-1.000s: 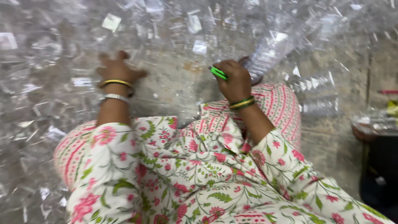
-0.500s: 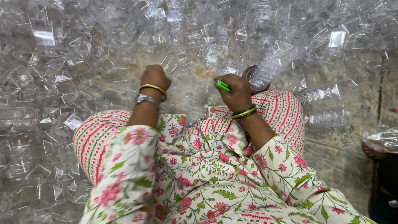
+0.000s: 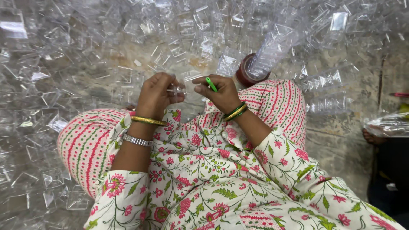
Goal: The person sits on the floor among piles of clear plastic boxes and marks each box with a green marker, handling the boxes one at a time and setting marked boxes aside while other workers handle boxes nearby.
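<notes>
Clear plastic pieces (image 3: 64, 55) cover floor over whole upper half and left edge of frame; bare floor patch (image 3: 128, 55) only at upper centre, little free room near hands. Stack of clear pieces (image 3: 272, 49) leans on dark red container (image 3: 249, 74), upper centre-right, just beyond right hand. Left hand (image 3: 155, 96) at centre, fingers curled, pinching small clear piece (image 3: 177, 88) at fingertips. Right hand (image 3: 217, 93) just beside, apart, grips green tool (image 3: 211, 84) betw. thumb and fingers. Clear piece sits betw. both hands, above knees.
</notes>
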### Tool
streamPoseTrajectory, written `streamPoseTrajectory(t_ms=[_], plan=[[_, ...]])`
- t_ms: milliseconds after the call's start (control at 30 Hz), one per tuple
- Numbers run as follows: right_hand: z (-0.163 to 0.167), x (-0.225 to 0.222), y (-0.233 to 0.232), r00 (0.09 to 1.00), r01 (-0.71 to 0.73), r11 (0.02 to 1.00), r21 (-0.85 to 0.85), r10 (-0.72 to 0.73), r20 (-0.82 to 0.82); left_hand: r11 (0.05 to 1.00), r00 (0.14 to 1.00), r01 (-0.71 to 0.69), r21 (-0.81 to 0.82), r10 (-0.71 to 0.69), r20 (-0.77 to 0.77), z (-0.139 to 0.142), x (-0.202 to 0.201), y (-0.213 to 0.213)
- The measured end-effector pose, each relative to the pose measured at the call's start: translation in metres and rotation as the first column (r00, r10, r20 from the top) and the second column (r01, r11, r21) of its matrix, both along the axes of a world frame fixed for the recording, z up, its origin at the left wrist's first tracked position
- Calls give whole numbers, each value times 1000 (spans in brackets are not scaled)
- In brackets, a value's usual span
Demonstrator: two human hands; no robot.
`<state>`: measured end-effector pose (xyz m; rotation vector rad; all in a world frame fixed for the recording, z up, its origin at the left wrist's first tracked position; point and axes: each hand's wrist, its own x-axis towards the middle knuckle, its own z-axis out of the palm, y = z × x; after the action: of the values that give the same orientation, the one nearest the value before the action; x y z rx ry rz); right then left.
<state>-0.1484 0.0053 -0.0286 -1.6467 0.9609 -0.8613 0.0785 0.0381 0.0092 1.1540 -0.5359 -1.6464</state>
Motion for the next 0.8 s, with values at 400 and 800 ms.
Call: streamPoseTrajectory(t_ms=[400, 800], plan=[[6, 5, 6, 936, 171, 957, 233, -231, 264, 997, 996, 68, 29, -70, 56, -2, -19, -3], [5, -1, -4, 961, 47, 962, 271, -118, 251, 987, 982, 134, 87, -121, -143, -11, -19, -4]])
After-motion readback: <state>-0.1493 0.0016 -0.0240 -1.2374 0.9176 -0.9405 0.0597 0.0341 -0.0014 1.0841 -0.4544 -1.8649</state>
